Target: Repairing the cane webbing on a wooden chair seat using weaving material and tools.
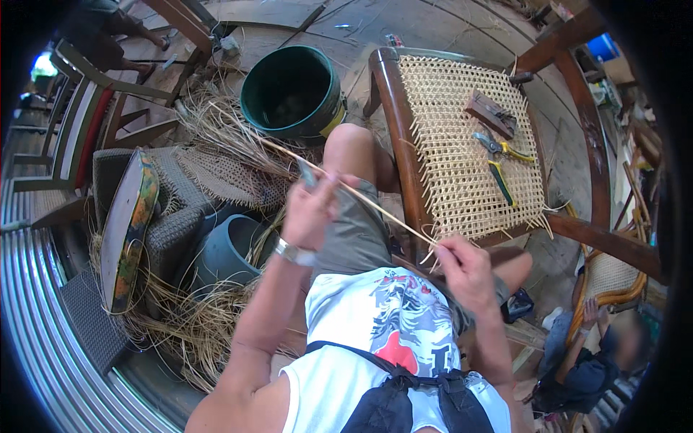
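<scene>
A long, pale rattan strip (393,216) runs slantwise across my lap. My left hand (312,213) is closed around its far left stretch, and a small grey blade-like piece (307,173) shows at those fingers, its lower part hidden. My right hand (468,268) pinches the strip's nearer right end between thumb and fingers. Just beyond that hand is a dark wooden chair with a woven cane seat (462,195), loose cane ends sticking out along its edges. On the seat lie pruning shears (494,146) with yellow and green handles and a small wooden block (491,114).
A dark green bucket (328,94) stands ahead. Left of me are heaps of loose cane strips (191,325), a grey-blue bucket (227,249) and a wicker chair (155,231). Another person (588,372) is at the lower right near a curved rattan frame (613,296).
</scene>
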Tool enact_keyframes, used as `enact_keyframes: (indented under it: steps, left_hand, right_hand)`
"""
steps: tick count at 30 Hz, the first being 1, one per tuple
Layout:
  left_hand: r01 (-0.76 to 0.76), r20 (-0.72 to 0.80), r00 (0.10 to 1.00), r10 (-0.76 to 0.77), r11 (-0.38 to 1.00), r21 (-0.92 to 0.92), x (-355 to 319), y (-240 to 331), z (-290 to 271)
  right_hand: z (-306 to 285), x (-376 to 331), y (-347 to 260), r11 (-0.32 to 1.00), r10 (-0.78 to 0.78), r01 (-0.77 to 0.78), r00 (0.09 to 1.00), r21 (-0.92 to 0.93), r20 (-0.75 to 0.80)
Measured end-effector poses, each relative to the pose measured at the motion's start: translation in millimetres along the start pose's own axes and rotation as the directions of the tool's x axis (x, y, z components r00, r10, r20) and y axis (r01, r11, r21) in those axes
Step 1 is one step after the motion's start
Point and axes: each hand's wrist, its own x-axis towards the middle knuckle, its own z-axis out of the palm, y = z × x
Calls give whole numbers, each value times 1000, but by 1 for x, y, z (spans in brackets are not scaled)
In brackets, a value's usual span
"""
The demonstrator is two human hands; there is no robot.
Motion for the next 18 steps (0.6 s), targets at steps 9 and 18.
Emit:
enact_keyframes:
  steps: [9, 18]
  left_hand:
    - [-52, -109, 992, 66, 991, 127, 123, 82, -95]
    - [-124, 61, 992, 112, 961, 249, 171, 101, -72]
  right_hand:
    - [-122, -113, 53, 894, 302, -370, 915, -254, -269]
    - [-144, -169, 65, 770, 314, -441, 891, -461, -327]
